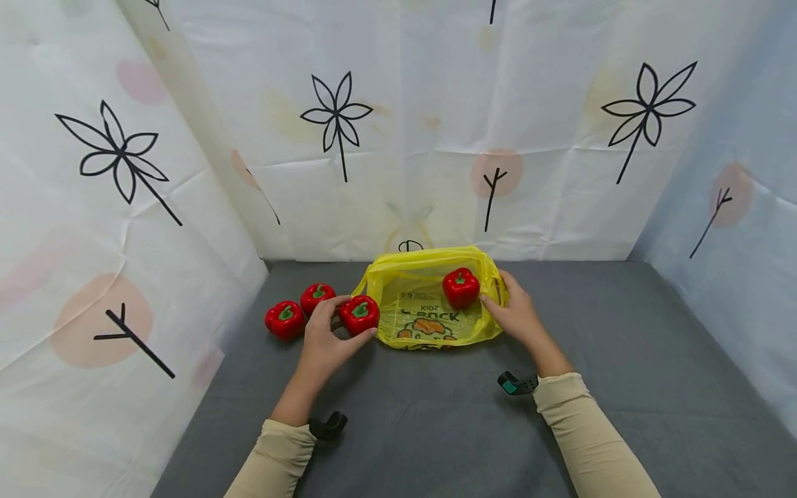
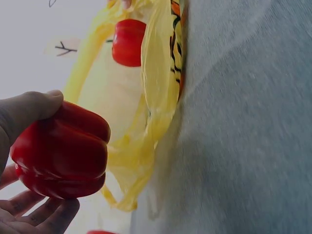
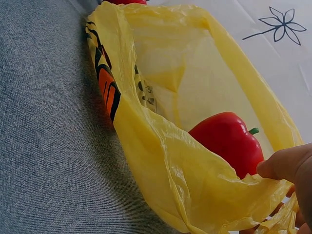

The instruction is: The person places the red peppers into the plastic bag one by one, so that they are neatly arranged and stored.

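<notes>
Between the thumb and fingers of my left hand (image 1: 324,349) is a red bell pepper (image 1: 360,315), held at the left edge of a yellow plastic bag (image 1: 380,277). The left wrist view shows this held pepper (image 2: 63,151) up close, apart from the table. The bag lies with its wide mouth facing me. Inside it, on the right, sits another red bell pepper (image 1: 461,288). My right hand (image 1: 518,311) grips the bag's right rim, its thumb near that pepper, as the right wrist view shows with the bag's folds (image 3: 195,180) bunched by the fingers.
Two more red bell peppers, one in front (image 1: 285,320) and one behind (image 1: 316,297), stand left of my left hand. Grey cloth (image 1: 423,422) covers the table. White patterned curtains (image 1: 411,138) enclose the back and sides.
</notes>
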Tool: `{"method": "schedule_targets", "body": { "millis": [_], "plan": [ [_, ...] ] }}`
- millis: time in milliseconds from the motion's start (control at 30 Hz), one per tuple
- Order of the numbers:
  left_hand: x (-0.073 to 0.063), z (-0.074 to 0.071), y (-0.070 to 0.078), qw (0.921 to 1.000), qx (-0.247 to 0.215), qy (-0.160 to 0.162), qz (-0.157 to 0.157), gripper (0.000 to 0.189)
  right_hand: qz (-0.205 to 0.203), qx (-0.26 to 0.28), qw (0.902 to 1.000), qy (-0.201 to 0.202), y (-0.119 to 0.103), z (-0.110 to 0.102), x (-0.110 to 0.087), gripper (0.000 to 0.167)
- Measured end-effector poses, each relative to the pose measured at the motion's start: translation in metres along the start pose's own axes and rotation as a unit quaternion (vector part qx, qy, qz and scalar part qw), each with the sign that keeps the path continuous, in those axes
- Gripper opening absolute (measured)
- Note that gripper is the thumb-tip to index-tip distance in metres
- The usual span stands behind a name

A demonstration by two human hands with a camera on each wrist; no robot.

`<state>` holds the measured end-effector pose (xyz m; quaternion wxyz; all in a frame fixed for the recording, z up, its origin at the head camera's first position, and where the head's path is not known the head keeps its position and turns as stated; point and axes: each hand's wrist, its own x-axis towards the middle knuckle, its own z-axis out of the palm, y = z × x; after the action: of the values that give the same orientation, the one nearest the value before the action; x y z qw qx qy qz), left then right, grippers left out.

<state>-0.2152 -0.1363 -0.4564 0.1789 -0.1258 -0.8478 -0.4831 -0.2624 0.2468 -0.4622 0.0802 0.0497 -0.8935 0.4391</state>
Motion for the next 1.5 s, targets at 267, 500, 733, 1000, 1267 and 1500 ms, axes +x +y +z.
{"method": "schedule_targets", "body": {
  "millis": [267, 500, 733, 1000, 1267, 1500],
  "plan": [
    [0.007, 0.015, 0.01, 0.9996, -0.014, -0.022, 0.011, 0.07, 0.004, 0.004, 1.0, -0.001, -0.001, -0.001, -0.001, 0.072],
    [0.011, 0.03, 0.014, 0.9986, -0.029, -0.039, 0.023, 0.071, 0.0, 0.003, 1.0, 0.002, 0.0, -0.001, 0.0, 0.071],
    [0.014, 0.043, 0.02, 0.9975, -0.038, -0.053, 0.027, 0.071, 0.0, 0.003, 1.0, 0.002, 0.0, -0.001, -0.001, 0.071],
    [0.019, 0.059, 0.025, 0.9959, -0.047, -0.071, 0.03, 0.071, -0.005, 0.004, 1.0, 0.004, 0.0, -0.002, -0.001, 0.071],
    [0.026, 0.075, 0.024, 0.9953, -0.054, -0.075, 0.029, 0.072, -0.004, 0.003, 1.0, 0.009, 0.0, -0.002, 0.0, 0.071],
    [0.031, 0.089, 0.021, 0.995, -0.055, -0.079, 0.028, 0.069, -0.007, 0.0, 1.0, 0.004, 0.001, -0.001, 0.001, 0.071]
  ]
}}
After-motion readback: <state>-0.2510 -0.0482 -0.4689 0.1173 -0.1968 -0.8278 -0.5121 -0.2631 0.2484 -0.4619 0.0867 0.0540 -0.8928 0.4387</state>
